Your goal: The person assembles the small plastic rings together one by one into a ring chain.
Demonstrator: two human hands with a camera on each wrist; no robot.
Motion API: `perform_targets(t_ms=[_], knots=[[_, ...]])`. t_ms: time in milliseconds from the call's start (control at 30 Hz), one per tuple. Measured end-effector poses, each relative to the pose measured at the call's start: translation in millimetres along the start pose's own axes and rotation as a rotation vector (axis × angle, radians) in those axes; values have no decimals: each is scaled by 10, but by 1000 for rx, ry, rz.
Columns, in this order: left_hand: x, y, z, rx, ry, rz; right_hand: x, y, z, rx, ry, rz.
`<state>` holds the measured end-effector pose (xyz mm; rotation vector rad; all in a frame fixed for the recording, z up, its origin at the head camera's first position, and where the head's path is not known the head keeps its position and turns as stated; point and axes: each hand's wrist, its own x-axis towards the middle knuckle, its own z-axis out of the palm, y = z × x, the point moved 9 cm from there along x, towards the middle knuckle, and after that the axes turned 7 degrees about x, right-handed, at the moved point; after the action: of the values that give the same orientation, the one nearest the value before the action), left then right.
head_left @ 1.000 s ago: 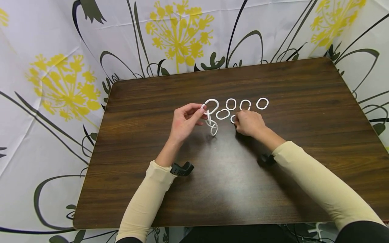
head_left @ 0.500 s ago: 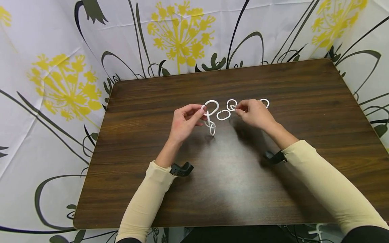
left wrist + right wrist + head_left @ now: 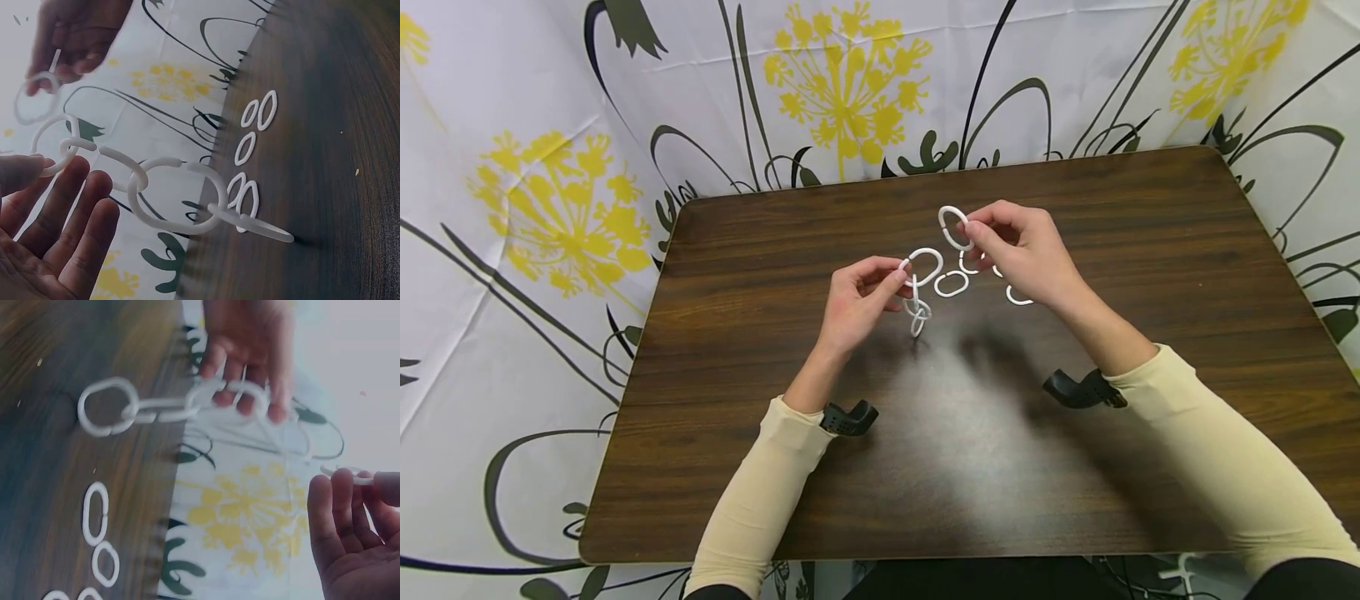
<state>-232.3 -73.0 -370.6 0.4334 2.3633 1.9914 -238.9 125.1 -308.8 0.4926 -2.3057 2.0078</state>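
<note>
My left hand (image 3: 859, 304) pinches the top link of a short chain of white plastic links (image 3: 187, 230) between thumb and fingers. The chain hangs down, its lowest link close to the tabletop. To the right and slightly farther off, my right hand (image 3: 1026, 250) pinches a single white link (image 3: 942, 221) by its side, raised above the table. That link is apart from the chain; in the left wrist view it looks blurred. Several loose white links lie beneath and beside the right hand, including one link (image 3: 953, 296) near the chain and another link (image 3: 1019, 302) partly hidden by the hand.
The dark wood-grain table (image 3: 760, 467) has its far edge against a white flowered curtain (image 3: 700, 83). Black wrist cameras are strapped to the left wrist (image 3: 848, 418) and right wrist (image 3: 1078, 390). The loose links sit toward the middle of the far half.
My right hand has lifted a link off the table and moved it up and away, uncovering another loose link. The left hand stays nearly still while the chain's lower end swings slightly left.
</note>
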Motion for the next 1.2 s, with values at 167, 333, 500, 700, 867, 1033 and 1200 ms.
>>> perform_targets(t_ms=[167, 333, 500, 700, 867, 1033, 1200], knots=[[6, 8, 13, 1, -3, -4, -31, -123, 174, 115, -64, 5], [7, 10, 24, 15, -6, -13, -43, -81, 307, 124, -127, 35], [6, 11, 34, 36, -6, 1, -50, -32, 398, 105, -174, 45], [9, 52, 40, 67, -5, 32, -45, -29, 444, 76, -193, 47], [-5, 86, 47, 78, -1, 55, -44, -31, 445, 25, -191, 44], [-13, 97, 47, 89, 5, 82, -39, -50, 430, -58, -172, 10], [-11, 84, 56, 110, 4, 94, -43, -20, 394, -111, -146, 13]])
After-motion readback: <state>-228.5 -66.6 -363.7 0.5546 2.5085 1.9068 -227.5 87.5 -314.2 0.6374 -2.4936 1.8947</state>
